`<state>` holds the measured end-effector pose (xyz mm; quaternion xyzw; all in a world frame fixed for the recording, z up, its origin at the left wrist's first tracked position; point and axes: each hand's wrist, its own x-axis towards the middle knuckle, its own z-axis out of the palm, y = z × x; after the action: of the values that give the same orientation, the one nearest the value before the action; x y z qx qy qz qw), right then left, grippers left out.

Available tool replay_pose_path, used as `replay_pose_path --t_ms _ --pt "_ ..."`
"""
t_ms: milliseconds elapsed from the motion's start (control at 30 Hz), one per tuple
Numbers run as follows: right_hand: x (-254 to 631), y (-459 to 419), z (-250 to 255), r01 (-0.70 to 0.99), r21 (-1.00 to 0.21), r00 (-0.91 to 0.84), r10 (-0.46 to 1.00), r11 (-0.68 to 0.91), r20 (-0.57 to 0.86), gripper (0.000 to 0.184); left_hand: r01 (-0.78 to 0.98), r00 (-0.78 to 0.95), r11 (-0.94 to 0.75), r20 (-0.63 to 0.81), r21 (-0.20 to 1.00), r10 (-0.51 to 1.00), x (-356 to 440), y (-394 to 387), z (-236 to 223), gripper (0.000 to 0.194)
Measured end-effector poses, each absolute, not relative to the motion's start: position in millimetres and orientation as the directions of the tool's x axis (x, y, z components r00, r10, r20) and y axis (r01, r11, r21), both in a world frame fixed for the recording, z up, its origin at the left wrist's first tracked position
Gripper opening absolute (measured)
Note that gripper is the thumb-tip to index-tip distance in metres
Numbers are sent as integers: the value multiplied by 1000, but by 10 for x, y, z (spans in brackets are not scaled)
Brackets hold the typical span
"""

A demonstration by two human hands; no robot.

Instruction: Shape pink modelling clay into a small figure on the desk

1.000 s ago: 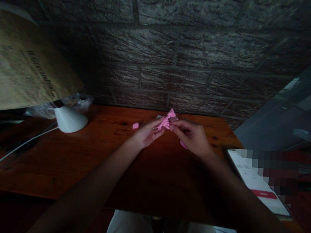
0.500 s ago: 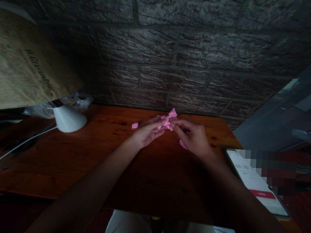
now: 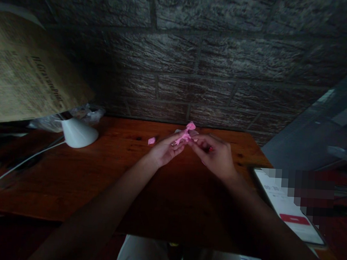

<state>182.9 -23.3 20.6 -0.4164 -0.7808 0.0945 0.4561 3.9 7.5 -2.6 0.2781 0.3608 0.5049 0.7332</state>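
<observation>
Over the table's far side, my left hand (image 3: 165, 152) grips a small crumpled pink piece (image 3: 184, 137), which looks like paper or thin cloth. Its fingers point right and are closed round the piece's left side. My right hand (image 3: 217, 154) pinches the right edge of the same piece between thumb and forefinger. Just beyond the fingertips, another pink bit (image 3: 191, 125) sticks up; whether it is joined to the held piece I cannot tell. A loose pink scrap (image 3: 151, 141) lies on the wood left of my left hand. Something pale behind the fingers is mostly hidden.
A lamp with a white cone base (image 3: 79, 133) and newsprint shade (image 3: 33, 70) stands on the wooden table (image 3: 100, 172) at left, its cable trailing forward. Clear plastic (image 3: 88, 113) lies behind it. A lit tablet or phone (image 3: 286, 207) rests at right. A brick wall (image 3: 178, 55) closes the back.
My right hand has shifted slightly and its fingers have turned over the pink piece. A pink patch below the right hand, seen earlier, is now out of sight. The left hand holds nearly still.
</observation>
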Motion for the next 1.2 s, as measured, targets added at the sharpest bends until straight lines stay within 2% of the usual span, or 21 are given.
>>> replay_pose_path --t_ms 200,433,800,1200 --pt "1784 -228 160 593 -443 -299 695 672 654 15 -598 248 356 -257 718 934 118 -3 29 3" --pt "1774 -218 127 605 -421 -286 678 676 678 14 -620 253 366 -264 694 931 147 -22 26 3" --pt "1771 -177 67 552 -358 -279 571 753 772 10 -642 275 377 -259 668 926 179 -75 70 6" --pt "1779 -193 100 584 -328 -283 565 742 775 10 -691 231 362 -283 626 931 184 -103 131 7"
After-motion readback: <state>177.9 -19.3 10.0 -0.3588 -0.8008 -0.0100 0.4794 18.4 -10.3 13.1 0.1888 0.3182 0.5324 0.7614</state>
